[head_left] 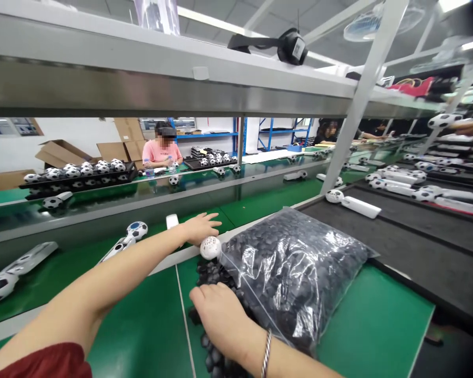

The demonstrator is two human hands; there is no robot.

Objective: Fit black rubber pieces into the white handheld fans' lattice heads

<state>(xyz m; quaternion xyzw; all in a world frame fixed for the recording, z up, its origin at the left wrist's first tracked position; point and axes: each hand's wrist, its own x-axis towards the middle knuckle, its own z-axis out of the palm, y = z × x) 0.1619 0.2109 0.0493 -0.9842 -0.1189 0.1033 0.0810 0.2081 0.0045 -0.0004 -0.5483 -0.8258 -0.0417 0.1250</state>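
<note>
The white ball [210,248] is sitting at the far edge of the green worktop [142,325], beside the left hand [201,229] and at the far end of a heap of small black pieces [215,272]. The left hand is reaching over that edge with its fingers spread and is not closing on anything; whether it is touching the ball is unclear. The right hand [224,317] is bending its fingers down over the black pieces, and whether it is gripping any cannot be told. A bracelet [267,353] is circling the right wrist.

Just right of the heap, a clear bag [287,268] full of black pieces is lying on the worktop. A white handle [172,221] is showing beyond the left wrist. Farther left, ball-patterned gadgets [0,286] are lying on the green strip [252,205] beyond the worktop. To the right, a white gadget [357,206] is resting on a dark tray [398,247]. On the far side, a person in pink [162,151] is sitting near stacked trays [79,181] of black-and-white balls.
</note>
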